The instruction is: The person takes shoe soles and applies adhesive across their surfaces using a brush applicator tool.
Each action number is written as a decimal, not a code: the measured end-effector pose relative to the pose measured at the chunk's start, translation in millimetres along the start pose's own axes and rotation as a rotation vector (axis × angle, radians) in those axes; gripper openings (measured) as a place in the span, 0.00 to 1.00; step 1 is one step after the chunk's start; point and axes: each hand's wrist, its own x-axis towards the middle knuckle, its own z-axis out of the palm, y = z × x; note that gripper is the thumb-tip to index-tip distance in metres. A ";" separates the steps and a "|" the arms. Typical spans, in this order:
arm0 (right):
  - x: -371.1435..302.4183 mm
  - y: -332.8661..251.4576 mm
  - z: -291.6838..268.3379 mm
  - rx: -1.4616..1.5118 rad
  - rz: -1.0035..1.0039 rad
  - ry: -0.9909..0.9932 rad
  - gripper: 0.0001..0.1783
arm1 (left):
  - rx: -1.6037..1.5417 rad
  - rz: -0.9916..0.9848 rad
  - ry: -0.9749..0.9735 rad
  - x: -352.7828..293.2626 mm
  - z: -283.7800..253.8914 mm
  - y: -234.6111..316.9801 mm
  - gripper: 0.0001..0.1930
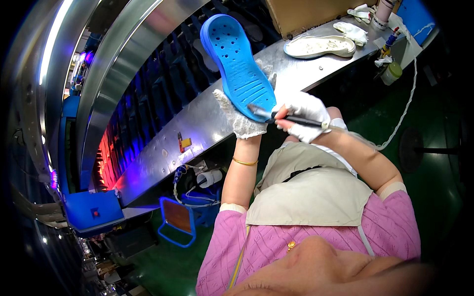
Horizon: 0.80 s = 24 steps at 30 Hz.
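Observation:
A bright blue shoe sole [240, 64] with small holes in its forefoot and ridges towards its heel is tilted up in front of me. My left hand [243, 118], in a white knit glove, is closed around the heel end from beneath, and part of the hand is hidden behind the sole. In my right hand [307, 112], gloved with bare fingertips, is a black-handled brush [302, 120]. Its bristles are at the heel's inner surface. From the handle's rear end a thin whitish hose [412, 93] runs off to the right.
Across the metal bench [190, 121] lie a white sole [321, 47] and crumpled white gloves [351, 32]. A cardboard box [306, 15] stands behind. Dark strips [163, 74] line the machine opening at left. A blue-framed stool [177, 222] is below the bench.

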 end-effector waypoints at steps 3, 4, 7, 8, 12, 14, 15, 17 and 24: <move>2.7 -2.0 1.6 0.350 0.323 -0.104 0.04 | 0.003 0.020 0.132 -1.0 -2.3 -0.5 0.39; 7.3 -3.4 -4.9 0.410 0.532 -0.091 0.03 | 0.004 0.018 0.131 -0.9 -1.7 0.1 0.39; 7.9 7.6 -12.1 0.517 0.460 0.034 0.06 | -0.015 0.006 0.120 4.0 2.5 5.4 0.43; 8.3 1.3 -11.7 0.393 0.367 0.007 0.07 | -0.046 -0.011 0.101 7.8 -0.2 7.0 0.43; 3.4 1.0 -6.3 0.300 0.177 -0.153 0.07 | -0.114 -0.068 0.037 10.5 -7.3 14.7 0.43; 6.3 0.8 -11.0 0.351 0.266 -0.120 0.07 | -0.118 -0.088 0.029 11.2 -7.1 15.3 0.43; 8.8 0.3 -13.1 0.404 0.354 -0.088 0.07 | -0.121 -0.107 0.023 11.3 -6.8 16.1 0.43; 12.1 1.1 -14.4 0.375 0.310 -0.047 0.07 | -0.107 -0.114 0.034 14.5 -3.8 18.7 0.43; 8.1 0.8 -17.7 0.374 0.426 -0.138 0.04 | -0.089 -0.178 -0.027 24.0 2.2 28.6 0.42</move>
